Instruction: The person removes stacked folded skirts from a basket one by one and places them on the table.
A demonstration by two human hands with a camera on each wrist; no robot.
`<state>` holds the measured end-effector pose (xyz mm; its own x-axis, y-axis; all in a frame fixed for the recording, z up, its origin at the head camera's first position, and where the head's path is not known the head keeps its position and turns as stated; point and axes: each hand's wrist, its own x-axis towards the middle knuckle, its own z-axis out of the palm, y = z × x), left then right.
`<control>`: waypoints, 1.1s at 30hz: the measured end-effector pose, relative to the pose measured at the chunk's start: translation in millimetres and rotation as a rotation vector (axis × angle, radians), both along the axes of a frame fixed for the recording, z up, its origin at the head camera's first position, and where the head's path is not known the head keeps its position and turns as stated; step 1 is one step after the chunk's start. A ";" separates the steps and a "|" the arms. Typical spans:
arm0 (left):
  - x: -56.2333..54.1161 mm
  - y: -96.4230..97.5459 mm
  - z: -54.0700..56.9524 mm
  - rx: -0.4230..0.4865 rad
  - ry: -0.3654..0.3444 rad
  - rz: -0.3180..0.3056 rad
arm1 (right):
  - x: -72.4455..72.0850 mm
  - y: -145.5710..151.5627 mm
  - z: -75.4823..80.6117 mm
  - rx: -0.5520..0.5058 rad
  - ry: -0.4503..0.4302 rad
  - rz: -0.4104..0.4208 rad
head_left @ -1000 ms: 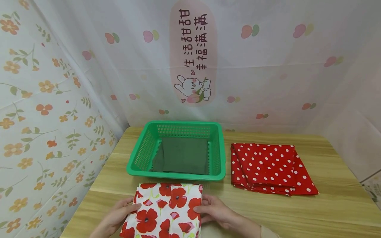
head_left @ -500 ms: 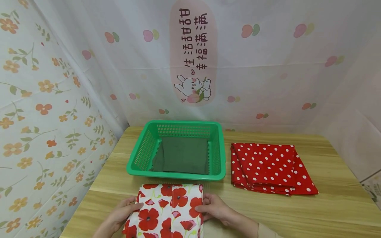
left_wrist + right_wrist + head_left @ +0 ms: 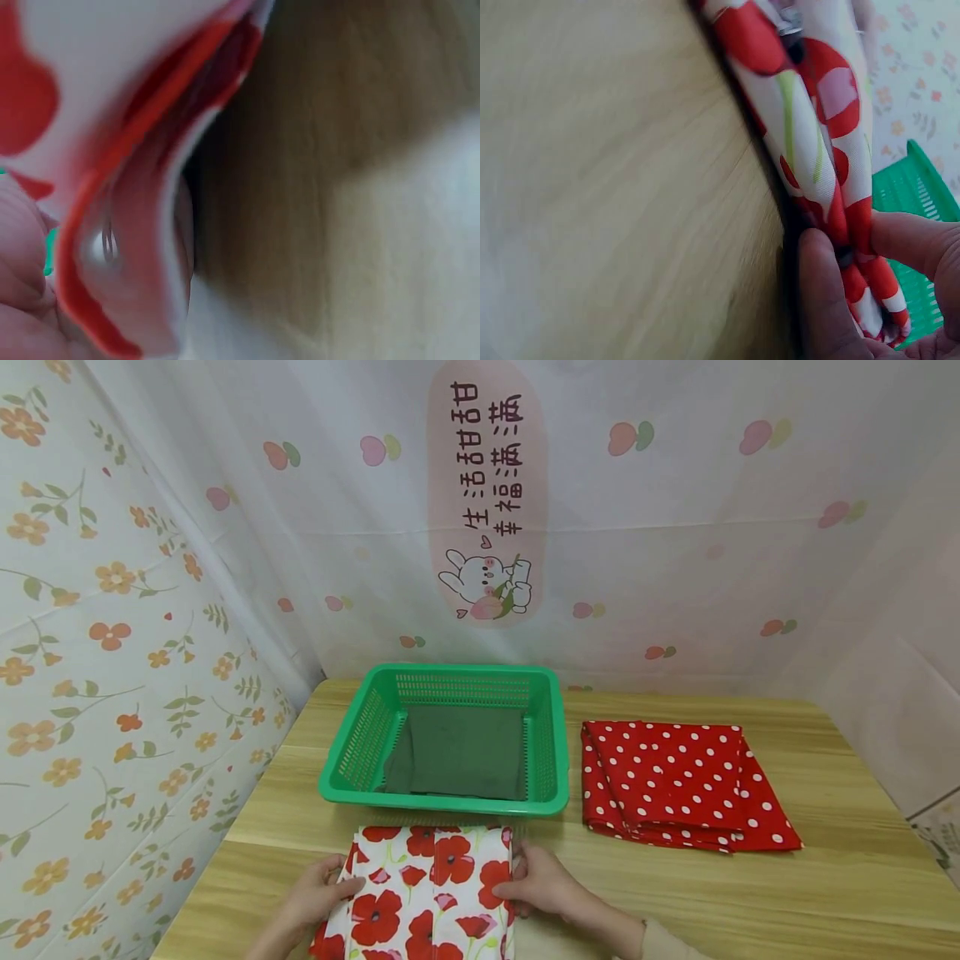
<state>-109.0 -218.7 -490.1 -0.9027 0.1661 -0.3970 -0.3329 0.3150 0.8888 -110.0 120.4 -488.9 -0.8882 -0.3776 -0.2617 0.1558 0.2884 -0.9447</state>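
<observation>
A folded white cloth with red poppies [image 3: 427, 889] lies at the front of the table. My left hand [image 3: 318, 893] grips its left edge, thumb on top and fingers beneath. At the opposite edge my right hand [image 3: 546, 883] pinches the layers between thumb and fingers. In the right wrist view, the stacked folds of the poppy cloth [image 3: 810, 142] pass between thumb and fingers. The left wrist view shows a loose, curling edge of the poppy cloth [image 3: 124, 187] over the left fingers.
Just behind the poppy cloth stands a green plastic basket [image 3: 442, 806]. A folded dark green cloth [image 3: 465, 752] lies inside it. To the right, a folded red cloth with white dots [image 3: 682, 781] rests on the wooden table [image 3: 847, 877]. Printed curtains [image 3: 645, 568] hang behind and at the left.
Both hands and the poppy cloth have shifted slightly to the right. The basket and the dotted cloth have stayed in place.
</observation>
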 end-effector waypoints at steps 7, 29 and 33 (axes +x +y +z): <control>0.8 12.2 2.0 -0.290 0.157 0.064 | -0.8 -3.5 0.0 0.167 0.148 0.017; 1.8 16.8 21.3 -0.658 0.148 0.027 | 4.4 6.2 14.0 0.356 0.337 0.049; -0.8 14.3 28.6 -0.603 0.159 0.044 | 4.1 10.5 20.9 0.329 0.319 0.064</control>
